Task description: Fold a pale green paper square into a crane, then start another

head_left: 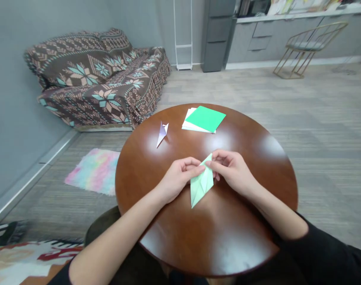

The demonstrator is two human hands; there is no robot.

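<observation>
Because thumb and finger pressure falls on the upper half of the folded light-green paper, uneven tension could skew the creases or tear the tip; a slack hold could let the flaps open. Paper position: over the middle of the worktop, inward of its edges. Left hand: grip closed on the upper-left edge. Right hand: grip closed near the upper tip.

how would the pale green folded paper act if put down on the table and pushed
The pale green folded paper would probably feel light but stiffer than a single sheet, since its folds show overlapping layers. Its narrow lower tip might bend easily. On the shiny table it would likely slide rather than roll, given its flattish, pointed shape.
</observation>
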